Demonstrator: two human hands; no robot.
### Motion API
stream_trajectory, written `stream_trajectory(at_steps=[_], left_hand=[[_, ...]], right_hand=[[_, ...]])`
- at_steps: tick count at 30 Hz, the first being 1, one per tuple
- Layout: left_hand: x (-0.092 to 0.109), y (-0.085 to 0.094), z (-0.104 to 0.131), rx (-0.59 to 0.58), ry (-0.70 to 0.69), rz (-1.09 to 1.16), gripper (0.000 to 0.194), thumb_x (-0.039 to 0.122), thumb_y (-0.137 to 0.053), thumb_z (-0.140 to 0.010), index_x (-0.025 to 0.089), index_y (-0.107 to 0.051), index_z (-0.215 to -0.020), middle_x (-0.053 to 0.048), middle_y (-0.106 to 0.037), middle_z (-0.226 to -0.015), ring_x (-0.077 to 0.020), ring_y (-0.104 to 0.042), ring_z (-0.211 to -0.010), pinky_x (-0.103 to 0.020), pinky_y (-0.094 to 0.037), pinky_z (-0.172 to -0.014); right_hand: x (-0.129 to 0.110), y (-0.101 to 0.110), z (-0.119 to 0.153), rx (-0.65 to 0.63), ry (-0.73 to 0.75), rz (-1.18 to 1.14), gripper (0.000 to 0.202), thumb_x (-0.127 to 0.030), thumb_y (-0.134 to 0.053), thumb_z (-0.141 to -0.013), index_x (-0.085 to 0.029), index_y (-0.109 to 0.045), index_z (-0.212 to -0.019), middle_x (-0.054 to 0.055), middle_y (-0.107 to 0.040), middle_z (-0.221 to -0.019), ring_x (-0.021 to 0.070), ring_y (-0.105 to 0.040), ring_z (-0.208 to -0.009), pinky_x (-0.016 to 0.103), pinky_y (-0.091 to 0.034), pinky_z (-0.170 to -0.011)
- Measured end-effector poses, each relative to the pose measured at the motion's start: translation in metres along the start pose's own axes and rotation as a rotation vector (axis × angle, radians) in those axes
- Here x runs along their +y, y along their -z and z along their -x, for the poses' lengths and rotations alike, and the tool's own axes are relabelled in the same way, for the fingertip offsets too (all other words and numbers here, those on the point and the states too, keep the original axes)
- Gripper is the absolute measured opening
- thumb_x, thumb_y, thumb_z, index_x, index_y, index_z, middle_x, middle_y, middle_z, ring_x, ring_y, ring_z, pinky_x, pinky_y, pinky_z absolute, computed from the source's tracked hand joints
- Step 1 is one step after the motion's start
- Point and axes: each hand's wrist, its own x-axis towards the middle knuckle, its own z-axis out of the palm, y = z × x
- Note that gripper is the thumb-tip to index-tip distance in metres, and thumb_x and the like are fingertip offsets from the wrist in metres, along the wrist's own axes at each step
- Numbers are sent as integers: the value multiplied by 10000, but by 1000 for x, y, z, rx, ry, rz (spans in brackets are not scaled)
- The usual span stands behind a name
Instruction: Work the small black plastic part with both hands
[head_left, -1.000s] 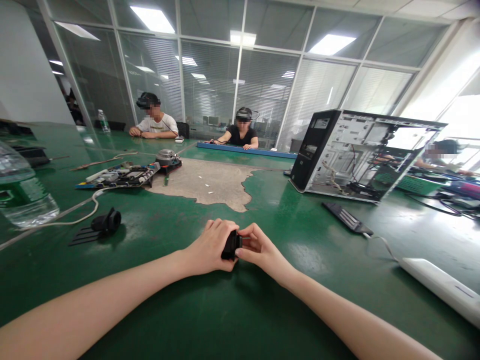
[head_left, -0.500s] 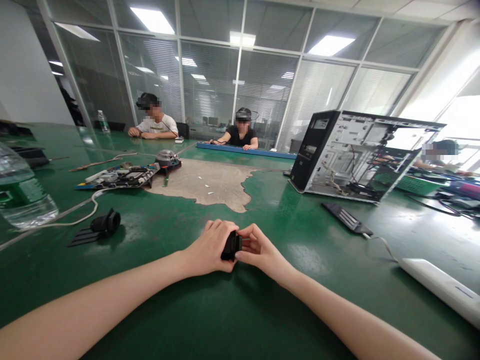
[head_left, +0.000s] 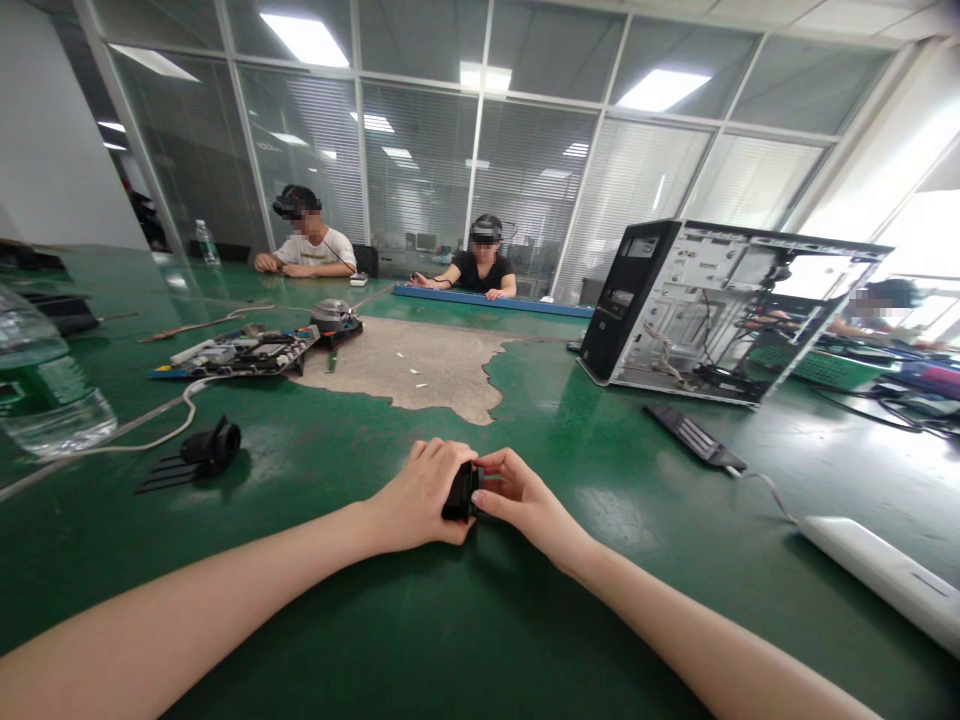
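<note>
A small black object [head_left: 457,494] is between my two hands, low over the green table [head_left: 360,630]. My left hand [head_left: 426,492] wraps round its left side and back, thumb underneath. On its right side, the thumb and fingertips of my right hand [head_left: 520,500] grip a part at the edge. My fingers cover much of the object, so its exact shape cannot be made out. A black bracket-like piece with a round end [head_left: 214,447] lies on the table to the left.
An open computer case [head_left: 637,300] stands at the right, near a black slotted device [head_left: 694,436] cabled to a white bar [head_left: 885,575]. A circuit board [head_left: 244,350], a cable and a large water bottle [head_left: 52,390] are at left. Two people sit across the table.
My right thumb has moved slightly up along the black object's right edge. My left hand has stayed in place. Across the table, one person's hand has lifted a little.
</note>
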Motion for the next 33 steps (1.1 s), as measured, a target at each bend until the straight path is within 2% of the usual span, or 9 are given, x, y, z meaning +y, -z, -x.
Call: stream_trajectory(at_steps=[3, 8, 15, 21, 27, 33], left_hand=[[0, 0, 0, -6, 2, -2, 540, 267, -587, -597, 174, -351, -1073, -70, -490, -1048, -242, -445, -890, -371, -322, -775], [-1, -1, 0, 8, 8, -11, 527, 269, -577, -606, 171, -351, -1072, -67, -491, -1039, -240, -443, -887, -371, -322, -777], [-1, 0, 1, 8, -6, -2, 537, 278, -584, -613, 170, -352, -1085, -73, -488, -1052, -244, -442, -908, -372, -320, -785], [-1, -1, 1, 5, -8, 4, 545, 270, -591, -594, 175, -352, -1074, -66, -492, -1049, -240, -447, -891, -371, -320, -778], [0, -2, 0, 15, 5, -13, 518, 270, -575, -613, 172, -349, -1069, -68, -486, -1041, -241, -441, -897, -370, -321, -781], [-1, -1, 0, 2, 1, -13, 534, 277, -583, -612, 177, -345, -1079, -70, -488, -1043, -243, -441, -893, -372, -319, -780]], right_hand=[[0, -1, 1, -33, 25, -29, 378, -255, -727, -601, -215, -430, -831, -13, -553, -871, 141, -559, -840, 324, -423, -809], [1, -1, 0, 9, 44, -39, 277, -357, -643, -687, -209, -435, -795, -22, -550, -819, 121, -547, -792, 285, -423, -745], [-1, 0, -1, 21, -6, 29, 312, -353, -638, -690, -204, -465, -902, 14, -554, -888, 153, -546, -863, 336, -419, -807], [-1, -2, 2, -32, 28, 2, 377, -259, -722, -605, -219, -429, -838, -13, -552, -871, 142, -560, -853, 339, -417, -833], [0, -3, 0, 35, 56, -18, 267, -401, -617, -699, -212, -451, -790, -18, -553, -838, 126, -542, -801, 281, -426, -742], [2, 0, -2, 47, 5, 68, 303, -379, -612, -709, -201, -478, -914, 16, -558, -893, 151, -544, -847, 329, -423, -798]])
